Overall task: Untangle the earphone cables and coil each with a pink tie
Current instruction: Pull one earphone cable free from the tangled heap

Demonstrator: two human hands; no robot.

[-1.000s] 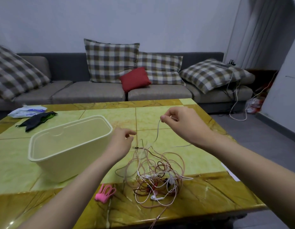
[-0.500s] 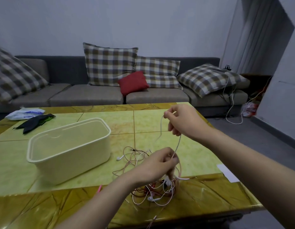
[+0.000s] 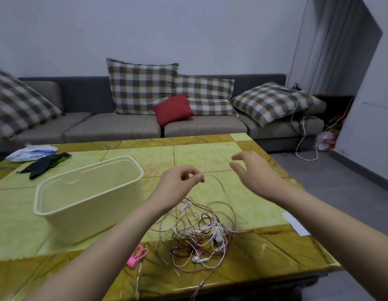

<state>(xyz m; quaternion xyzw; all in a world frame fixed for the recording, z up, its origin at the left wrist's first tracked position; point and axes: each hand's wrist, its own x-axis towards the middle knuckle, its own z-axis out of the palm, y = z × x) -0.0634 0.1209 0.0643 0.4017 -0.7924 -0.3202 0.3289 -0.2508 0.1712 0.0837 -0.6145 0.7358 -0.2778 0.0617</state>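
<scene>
**A home living room**

A long grey sofa (image 3: 114,127) at 12 o'clock carries checked cushions (image 3: 143,85) and a red cushion (image 3: 173,109). A low tiled coffee table (image 3: 210,153) fills the foreground; curtains (image 3: 332,40) hang at 2 o'clock.

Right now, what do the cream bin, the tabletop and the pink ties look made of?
Cream bin: likely moulded plastic, satin finish; thin rolled rim, smooth one-piece walls.
Tabletop: glossy stone or stone-look tile; veined green and amber panels, seams, reflections.
Pink ties: maybe silicone or soft plastic; uniform colour, too small to be sure.
</scene>
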